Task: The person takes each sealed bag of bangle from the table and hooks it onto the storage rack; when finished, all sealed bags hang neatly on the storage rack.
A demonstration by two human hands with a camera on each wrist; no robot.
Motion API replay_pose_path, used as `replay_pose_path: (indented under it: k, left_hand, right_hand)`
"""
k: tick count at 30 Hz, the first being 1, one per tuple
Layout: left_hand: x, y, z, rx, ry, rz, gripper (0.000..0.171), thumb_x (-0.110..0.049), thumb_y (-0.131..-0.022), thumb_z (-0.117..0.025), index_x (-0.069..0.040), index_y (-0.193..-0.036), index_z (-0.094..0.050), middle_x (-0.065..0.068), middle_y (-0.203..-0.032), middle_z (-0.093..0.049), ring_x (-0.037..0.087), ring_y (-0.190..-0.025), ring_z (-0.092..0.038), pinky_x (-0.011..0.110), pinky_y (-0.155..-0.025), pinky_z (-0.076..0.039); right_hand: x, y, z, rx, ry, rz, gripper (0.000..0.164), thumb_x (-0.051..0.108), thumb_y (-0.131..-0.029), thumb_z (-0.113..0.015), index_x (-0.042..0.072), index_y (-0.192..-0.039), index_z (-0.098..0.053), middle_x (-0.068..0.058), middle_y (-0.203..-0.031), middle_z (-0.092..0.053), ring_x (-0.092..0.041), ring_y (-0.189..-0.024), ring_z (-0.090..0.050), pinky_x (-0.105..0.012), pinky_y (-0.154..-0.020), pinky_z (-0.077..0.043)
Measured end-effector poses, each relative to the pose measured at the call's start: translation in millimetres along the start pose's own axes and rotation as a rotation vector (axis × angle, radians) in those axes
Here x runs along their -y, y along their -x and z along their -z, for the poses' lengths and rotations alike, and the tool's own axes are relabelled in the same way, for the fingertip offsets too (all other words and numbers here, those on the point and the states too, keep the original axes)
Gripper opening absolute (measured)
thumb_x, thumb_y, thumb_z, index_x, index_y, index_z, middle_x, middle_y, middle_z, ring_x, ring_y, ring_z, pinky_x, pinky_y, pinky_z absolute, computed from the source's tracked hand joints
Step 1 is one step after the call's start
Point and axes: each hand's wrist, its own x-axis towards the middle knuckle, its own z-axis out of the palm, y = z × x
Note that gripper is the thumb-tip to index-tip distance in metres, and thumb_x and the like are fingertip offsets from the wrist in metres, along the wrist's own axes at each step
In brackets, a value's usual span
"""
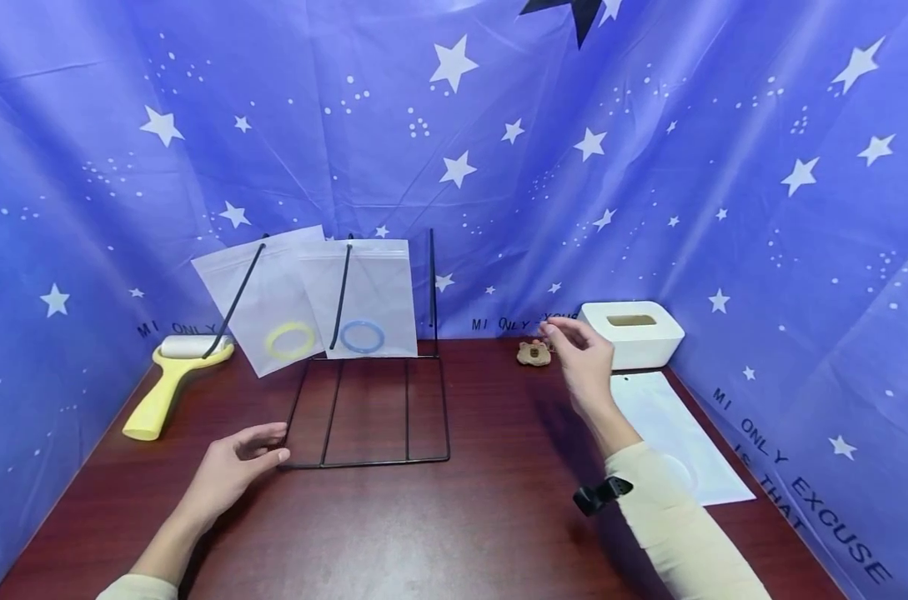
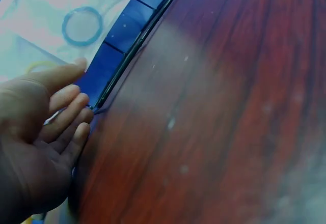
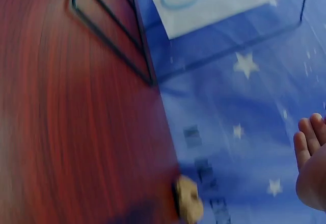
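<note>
Head view: the near left corner of the black rack (image 1: 407, 408) is met by the left hand (image 1: 232, 467), thumb and fingers parted, perhaps so that sliding is prevented. On the rack's prongs (image 1: 340, 300) the yellow-ring bag (image 1: 277, 292) and the blue-ring bag (image 1: 382, 292) are hung near their top edges, presumably so that their fronts are displayed; the yellow-ring bag is tilted. The right hand (image 1: 584, 362) is raised before the white box (image 1: 634, 346), fingers loosely bent, and nothing can be seen held. Partly covered by the right sleeve (image 1: 671, 508), the flat bag (image 1: 652, 408) is laid on the table (image 1: 393, 533), apparently within easy reach

Left wrist view: relaxed fingers are seen beside the rack's bar; whether pressure is applied cannot be told

Right wrist view: only part of the right hand is shown, fingers gently extended, well apart from the rack
</note>
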Motion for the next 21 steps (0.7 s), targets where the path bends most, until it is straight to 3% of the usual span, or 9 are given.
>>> replay_pose_path:
  k: [3, 5, 10, 21]
  left_hand:
    - [2.0, 2.4, 1.0, -0.032, -0.165, -0.062, 0.051, -0.038, -0.088, -0.083, -0.015, -0.132, -0.071, 0.008, -0.127, -0.074, 0.016, -0.114, -0.070, 0.015, -0.088, -0.051]
    - [2.8, 3.3, 1.4, -0.046, -0.246, -0.079, 0.054, -0.043, -0.086, -0.084, -0.018, -0.132, -0.071, 0.007, -0.130, -0.073, 0.028, -0.122, -0.068, 0.027, -0.095, -0.052]
    - [4.7, 3.6, 0.6, -0.032, -0.264, -0.086, 0.062, -0.047, -0.084, -0.085, -0.016, -0.135, -0.069, 0.011, -0.137, -0.069, 0.040, -0.134, -0.059, 0.059, -0.104, -0.047]
    - [7.2, 3.0, 0.5, -0.020, -0.295, -0.123, 0.062, -0.040, -0.082, -0.087, -0.012, -0.134, -0.069, 0.015, -0.138, -0.068, 0.043, -0.134, -0.057, 0.064, -0.105, -0.044]
  right_hand:
    - [-4, -3, 23, -0.026, 0.048, -0.036, 0.028, 0.006, -0.094, -0.075, -0.013, -0.114, -0.070, 0.011, -0.086, -0.079, -0.003, -0.079, -0.075, -0.018, -0.079, -0.060]
    - [-8, -5, 37, -0.041, 0.048, -0.066, 0.028, 0.005, -0.094, -0.074, -0.015, -0.114, -0.069, 0.010, -0.084, -0.079, -0.003, -0.078, -0.075, -0.017, -0.079, -0.061]
    - [-21, -7, 71, -0.099, 0.054, -0.113, 0.028, 0.002, -0.094, -0.073, -0.017, -0.115, -0.069, 0.009, -0.082, -0.079, -0.003, -0.077, -0.076, -0.017, -0.079, -0.061]
    - [-32, -15, 123, -0.220, 0.001, -0.177, 0.018, -0.002, -0.091, -0.075, -0.012, -0.106, -0.074, 0.002, -0.080, -0.079, -0.009, -0.073, -0.076, -0.020, -0.077, -0.062]
